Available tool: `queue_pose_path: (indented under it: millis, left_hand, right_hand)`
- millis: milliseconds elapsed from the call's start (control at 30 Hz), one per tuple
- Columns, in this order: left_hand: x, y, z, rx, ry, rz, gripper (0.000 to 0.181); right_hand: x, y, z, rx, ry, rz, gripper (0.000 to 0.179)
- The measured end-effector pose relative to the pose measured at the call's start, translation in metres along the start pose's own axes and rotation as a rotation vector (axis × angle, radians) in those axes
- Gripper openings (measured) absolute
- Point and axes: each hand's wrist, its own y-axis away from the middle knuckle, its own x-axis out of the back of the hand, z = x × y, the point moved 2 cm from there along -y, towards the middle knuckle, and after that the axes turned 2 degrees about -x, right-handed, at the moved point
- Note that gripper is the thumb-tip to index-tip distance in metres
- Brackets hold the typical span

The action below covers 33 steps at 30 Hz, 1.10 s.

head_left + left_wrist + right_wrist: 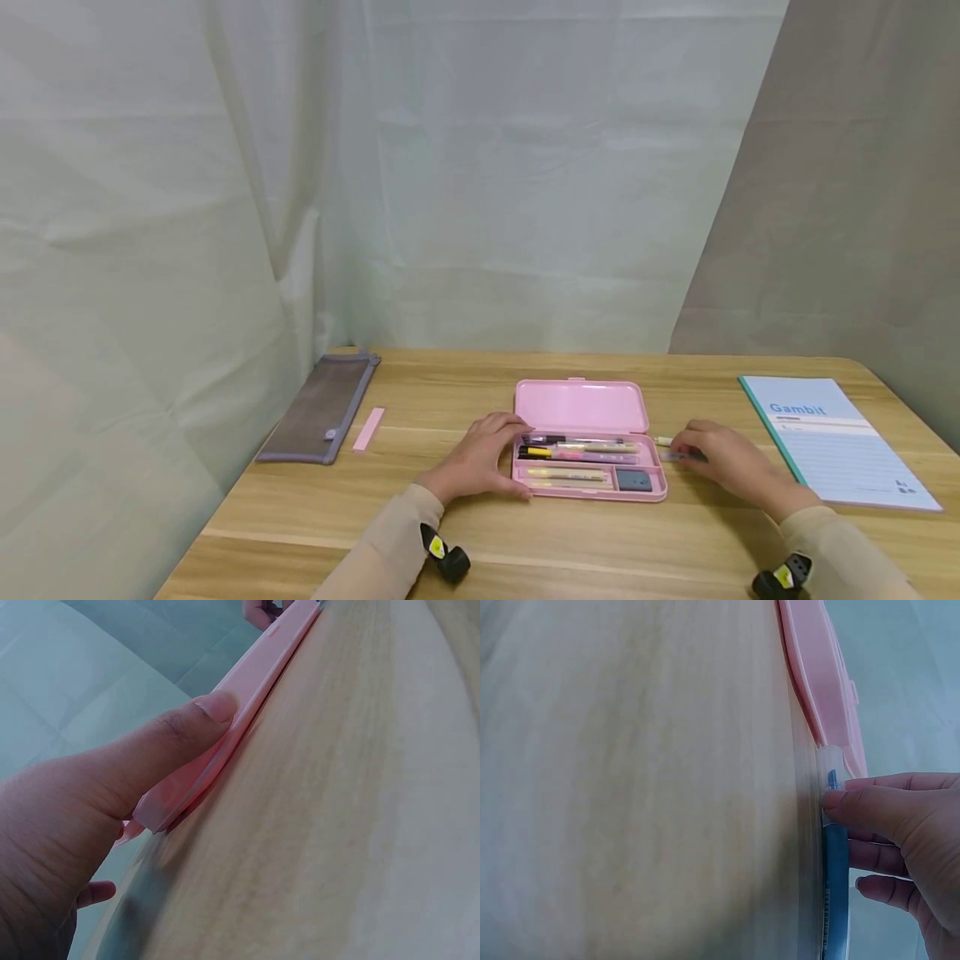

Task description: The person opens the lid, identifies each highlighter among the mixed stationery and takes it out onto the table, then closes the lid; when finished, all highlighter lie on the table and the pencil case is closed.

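Note:
An open pink pencil case (581, 406) stands on the table, its lid tipped back. My left hand (483, 458) holds the case's left end, thumb along the front wall and fingers toward the rear corner. In the left wrist view, the thumb (217, 706) presses the pink side. Several pens (577, 454) lie in the long compartment; thin sticks (567, 477) and a dark grey block (633, 480) occupy the front ones. Right of the case, my right hand (720, 458) pinches a blue marker (835, 885) by its clear cap. A pale-ended pen (663, 441) shows beside those fingers, partly hidden.
A grey mesh zip pouch (311, 412) lies at the far left, with a pink strip (368, 429) beside it. On the right is a notebook (840, 442) marked "Gambit". A pale curtain (525, 183) hangs behind the wooden table (570, 550).

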Motion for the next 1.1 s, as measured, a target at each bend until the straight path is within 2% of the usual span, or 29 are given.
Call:
queue_pose_path:
  millis: [500, 767, 1100]
  left_hand:
    - [0.0, 0.0, 0.0, -0.004, -0.005, 0.005, 0.093]
    - [0.0, 0.0, 0.0, -0.004, -0.011, 0.003, 0.092]
    - [-0.001, 0.0, 0.0, -0.001, -0.014, 0.003, 0.092]
  right_hand:
    - [0.001, 0.0, 0.003, -0.027, -0.041, -0.022, 0.012]
    - [0.006, 0.0, 0.005, -0.012, -0.055, -0.015, 0.013]
    - [0.019, -0.001, 0.002, -0.009, -0.122, 0.053, 0.015]
